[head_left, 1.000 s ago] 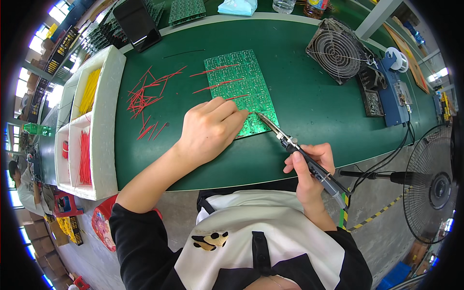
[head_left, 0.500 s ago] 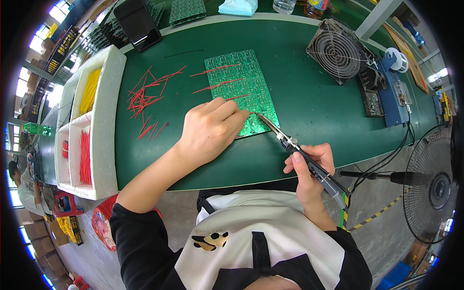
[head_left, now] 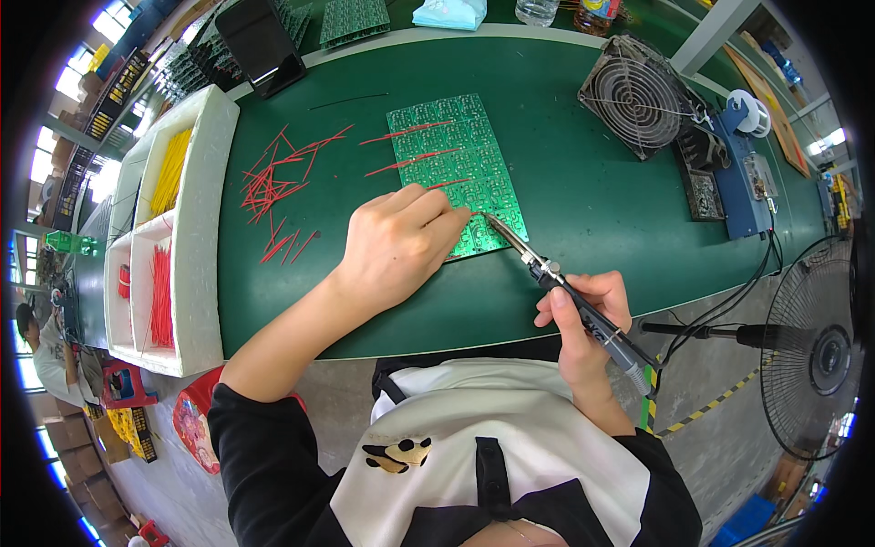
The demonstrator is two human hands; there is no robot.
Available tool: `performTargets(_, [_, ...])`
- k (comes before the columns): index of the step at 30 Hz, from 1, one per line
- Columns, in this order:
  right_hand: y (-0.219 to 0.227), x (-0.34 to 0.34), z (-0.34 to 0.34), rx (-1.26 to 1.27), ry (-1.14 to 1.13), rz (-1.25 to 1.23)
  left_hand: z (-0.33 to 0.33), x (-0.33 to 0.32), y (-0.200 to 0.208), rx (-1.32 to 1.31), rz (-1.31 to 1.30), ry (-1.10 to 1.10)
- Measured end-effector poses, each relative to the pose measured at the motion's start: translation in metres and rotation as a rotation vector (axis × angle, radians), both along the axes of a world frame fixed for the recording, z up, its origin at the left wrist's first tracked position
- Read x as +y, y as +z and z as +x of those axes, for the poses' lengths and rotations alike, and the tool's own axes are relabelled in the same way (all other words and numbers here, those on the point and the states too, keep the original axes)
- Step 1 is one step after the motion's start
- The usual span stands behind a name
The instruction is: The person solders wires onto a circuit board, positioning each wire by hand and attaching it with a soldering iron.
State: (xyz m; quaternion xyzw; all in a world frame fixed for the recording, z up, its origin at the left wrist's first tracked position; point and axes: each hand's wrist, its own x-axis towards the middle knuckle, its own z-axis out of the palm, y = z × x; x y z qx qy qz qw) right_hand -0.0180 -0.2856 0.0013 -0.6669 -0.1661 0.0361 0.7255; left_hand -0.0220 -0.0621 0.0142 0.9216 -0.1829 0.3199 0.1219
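Observation:
A green circuit board panel (head_left: 489,173) lies flat on the green table, with several red wires (head_left: 412,162) reaching over its left edge. My left hand (head_left: 401,242) rests over the board's near left part, fingers pinched around a short red wire (head_left: 475,213) whose end shows past the fingertips. In my right hand (head_left: 588,314) is a soldering iron (head_left: 583,308), gripped like a pen. Its tip meets the board beside that wire's end. The underside of my left hand is hidden.
Loose red wires (head_left: 271,182) lie left of the board. A white foam box (head_left: 205,237) of yellow and red wires stands at the left edge. At the back right are a small metal fan (head_left: 635,98) and a blue soldering station (head_left: 740,173). A black phone (head_left: 260,46) sits at the back left.

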Motion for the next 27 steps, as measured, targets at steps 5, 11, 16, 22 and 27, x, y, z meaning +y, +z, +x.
performTargets(5, [0.0023,-0.0018,0.0005,0.054,0.036,0.005,0.0005,0.0003,0.0003,0.008,0.010,-0.001])
performTargets(11, [0.0038,0.0028,-0.0003,0.051,-0.010,-0.043,-0.0007,0.0013,0.0005,0.011,0.011,-0.004])
performTargets(16, [-0.0022,-0.0005,0.0006,0.033,-0.006,0.133,-0.0007,0.0013,-0.0001,0.017,0.023,0.001])
performTargets(22, [-0.0016,-0.0026,-0.0005,0.030,0.043,0.034,-0.0002,0.0008,0.0004,0.017,0.008,-0.003])
performTargets(27, [-0.0010,-0.0022,-0.0009,0.019,0.043,0.016,-0.0002,0.0003,0.0002,0.011,0.005,-0.001])
